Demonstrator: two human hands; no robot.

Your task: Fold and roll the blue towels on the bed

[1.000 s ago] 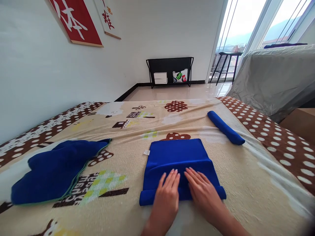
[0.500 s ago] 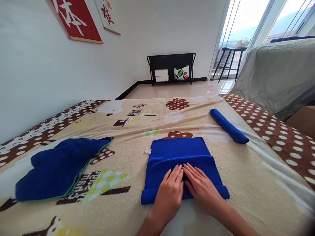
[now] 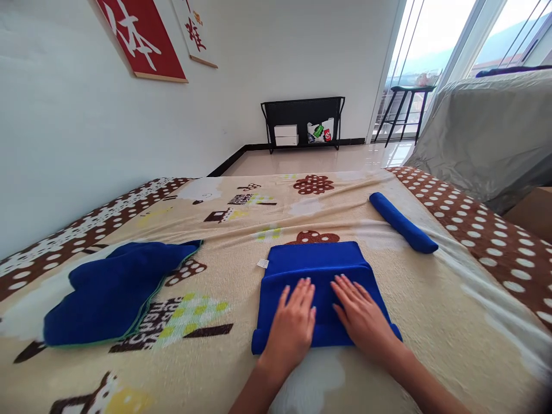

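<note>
A blue cloth (image 3: 317, 256) lies on the patterned blanket in the middle, its near edge rolled up and a fold running across it. A small white tag sticks out at its left edge. My left hand (image 3: 293, 322) rests flat on the cloth's left half, fingers stretched forward. On the right half lies my right hand (image 3: 364, 316), palm down with fingers extended. Both palms cover parts of the rolled edge. A rolled blue cloth (image 3: 403, 222) lies to the right, farther off. At the left is a crumpled blue cloth (image 3: 112, 293) with green edging.
The blanket (image 3: 233, 241) has a brown polka-dot border. Beyond it, a black rack (image 3: 304, 109) holding white boxes and a printed bag stands by the wall. A stool (image 3: 405, 106) and a covered piece of furniture (image 3: 495, 126) are at the back right.
My hands have moved apart, from nearly touching at the cloth's middle to opposite halves. The fold across the cloth lies slightly farther from me. The view has shifted slightly.
</note>
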